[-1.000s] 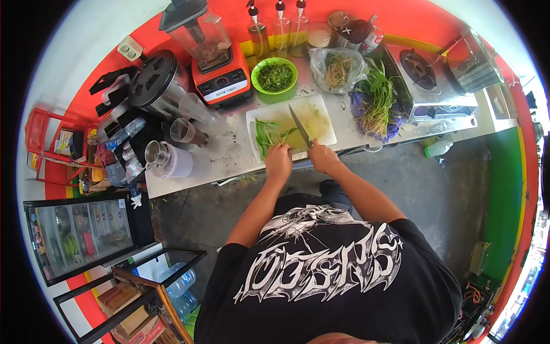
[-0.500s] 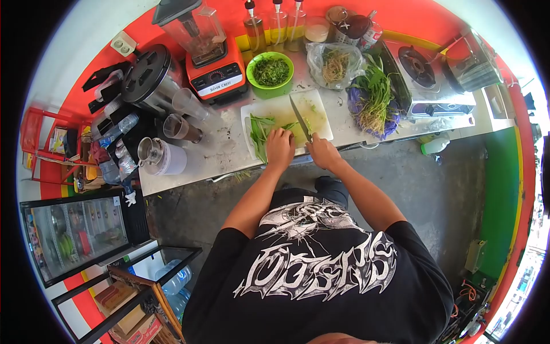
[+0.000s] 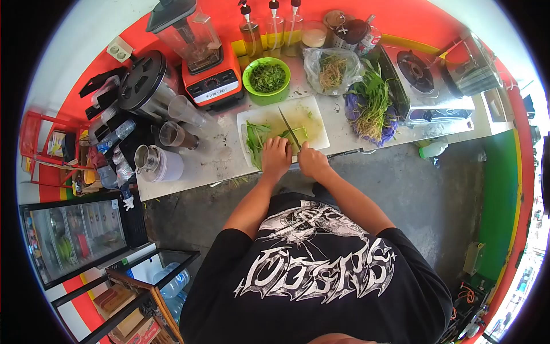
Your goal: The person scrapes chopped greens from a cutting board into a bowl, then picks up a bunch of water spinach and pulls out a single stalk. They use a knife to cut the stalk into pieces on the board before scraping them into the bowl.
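My right hand (image 3: 313, 162) is wrapped round the handle of a knife (image 3: 288, 125), whose blade points away and slightly left over the white cutting board (image 3: 318, 127). Close beside the blade, my left hand (image 3: 277, 156) has its fingers curled down on leafy greens (image 3: 256, 137). The long leaves stick out to the left of this hand. Small cut green pieces (image 3: 301, 132) lie right of the blade. Behind the board stands a green bowl (image 3: 269, 98) filled with chopped greens (image 3: 267, 77).
A red blender (image 3: 213, 86) and clear cups (image 3: 179, 136) stand to the left. On the right are a plastic bag of roots (image 3: 332, 71), a bundle of rooted greens (image 3: 375, 94) and a gas stove (image 3: 438, 108). Pump bottles (image 3: 275, 34) line the back.
The knife and my right hand have shifted left, closer to my left hand, and the blade tip sits lower. The whole view has moved slightly.
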A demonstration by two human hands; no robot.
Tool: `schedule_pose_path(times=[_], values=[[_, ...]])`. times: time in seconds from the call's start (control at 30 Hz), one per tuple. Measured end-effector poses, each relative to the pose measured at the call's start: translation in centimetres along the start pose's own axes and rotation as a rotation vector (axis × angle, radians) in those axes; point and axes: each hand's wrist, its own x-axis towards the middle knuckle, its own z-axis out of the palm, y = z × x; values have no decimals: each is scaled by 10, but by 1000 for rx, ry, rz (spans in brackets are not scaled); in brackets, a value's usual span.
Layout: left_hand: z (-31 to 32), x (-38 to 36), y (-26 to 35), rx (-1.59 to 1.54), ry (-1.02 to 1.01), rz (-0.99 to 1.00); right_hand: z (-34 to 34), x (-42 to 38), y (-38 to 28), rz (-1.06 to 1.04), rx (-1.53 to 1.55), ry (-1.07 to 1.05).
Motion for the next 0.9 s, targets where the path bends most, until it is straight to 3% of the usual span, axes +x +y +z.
schedule_pose_path(times=[0.6,0.9], values=[[3,3,1,8,114,2,-3,-9,-8,8,-6,-50],[7,1,-2,0,45,-55,-13,1,-12,48,-40,-125]])
